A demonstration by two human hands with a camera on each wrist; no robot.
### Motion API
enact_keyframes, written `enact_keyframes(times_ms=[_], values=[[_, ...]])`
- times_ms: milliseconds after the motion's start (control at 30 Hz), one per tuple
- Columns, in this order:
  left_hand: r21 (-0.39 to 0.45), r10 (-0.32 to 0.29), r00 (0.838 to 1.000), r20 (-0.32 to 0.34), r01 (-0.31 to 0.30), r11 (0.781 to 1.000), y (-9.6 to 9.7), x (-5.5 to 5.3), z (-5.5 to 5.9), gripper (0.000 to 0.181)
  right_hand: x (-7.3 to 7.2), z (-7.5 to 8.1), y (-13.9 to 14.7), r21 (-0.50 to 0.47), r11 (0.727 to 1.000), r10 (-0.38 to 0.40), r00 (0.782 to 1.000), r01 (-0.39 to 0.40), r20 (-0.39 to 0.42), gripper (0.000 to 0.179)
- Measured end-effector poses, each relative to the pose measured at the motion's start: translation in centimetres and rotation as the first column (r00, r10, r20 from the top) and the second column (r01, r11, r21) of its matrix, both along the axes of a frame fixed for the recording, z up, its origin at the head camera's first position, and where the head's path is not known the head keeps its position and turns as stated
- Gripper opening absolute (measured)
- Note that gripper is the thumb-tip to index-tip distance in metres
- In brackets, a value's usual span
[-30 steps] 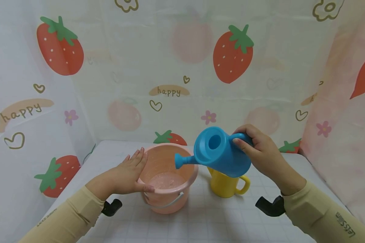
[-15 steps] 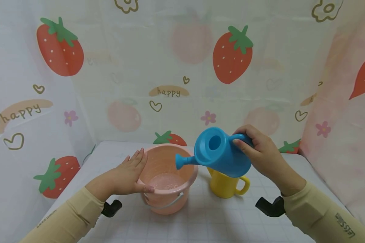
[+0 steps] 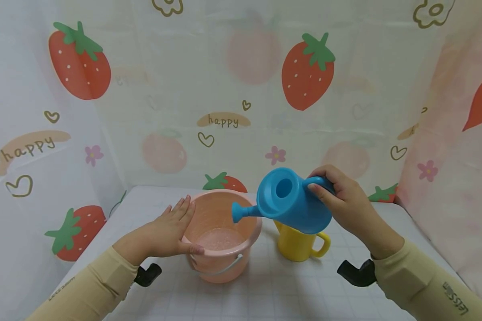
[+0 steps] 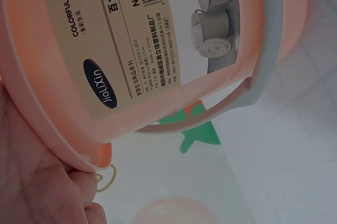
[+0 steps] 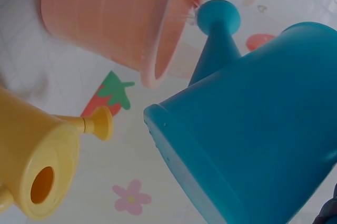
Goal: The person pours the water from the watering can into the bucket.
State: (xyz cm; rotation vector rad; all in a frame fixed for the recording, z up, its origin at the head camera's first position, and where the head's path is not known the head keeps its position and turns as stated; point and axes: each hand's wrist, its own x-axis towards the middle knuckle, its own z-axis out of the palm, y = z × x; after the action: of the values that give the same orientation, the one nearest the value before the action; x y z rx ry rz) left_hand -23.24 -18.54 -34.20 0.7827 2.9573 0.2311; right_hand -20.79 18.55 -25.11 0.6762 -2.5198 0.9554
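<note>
My right hand (image 3: pixel 345 200) grips the handle of a blue watering can (image 3: pixel 293 205), tilted with its spout down to the left over a pink bucket (image 3: pixel 221 267). In the right wrist view, thin water jets leave the can's sprinkler head (image 5: pixel 218 17) at the bucket's mouth, and drops cling to the can's base edge. Rippled water covers the bucket's bottom. My left hand (image 3: pixel 164 232) rests on the bucket's left rim, fingers straight and thumb along the front rim. A printed label (image 4: pixel 137 39) shows on the bucket's side in the left wrist view.
A yellow watering can (image 3: pixel 297 245) stands on the white table (image 3: pixel 265 294), right of the bucket and partly behind the blue can. The bucket's pale handle (image 3: pixel 221 269) hangs down in front. A strawberry-print sheet (image 3: pixel 225 67) encloses the back and sides.
Both hands, the blue watering can and the bucket hold nearly the same places. The ripples on the water inside the bucket shift.
</note>
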Motion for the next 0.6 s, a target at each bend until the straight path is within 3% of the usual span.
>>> enact_keyframes(times_ms=[600], values=[[0.017, -0.008, 1.0, -0.009, 0.009, 1.0, -0.02, 0.09, 0.06, 0.12, 0.05, 0.06, 0.12, -0.002, 1.0, 0.0, 1.0, 0.0, 0.001, 0.024]])
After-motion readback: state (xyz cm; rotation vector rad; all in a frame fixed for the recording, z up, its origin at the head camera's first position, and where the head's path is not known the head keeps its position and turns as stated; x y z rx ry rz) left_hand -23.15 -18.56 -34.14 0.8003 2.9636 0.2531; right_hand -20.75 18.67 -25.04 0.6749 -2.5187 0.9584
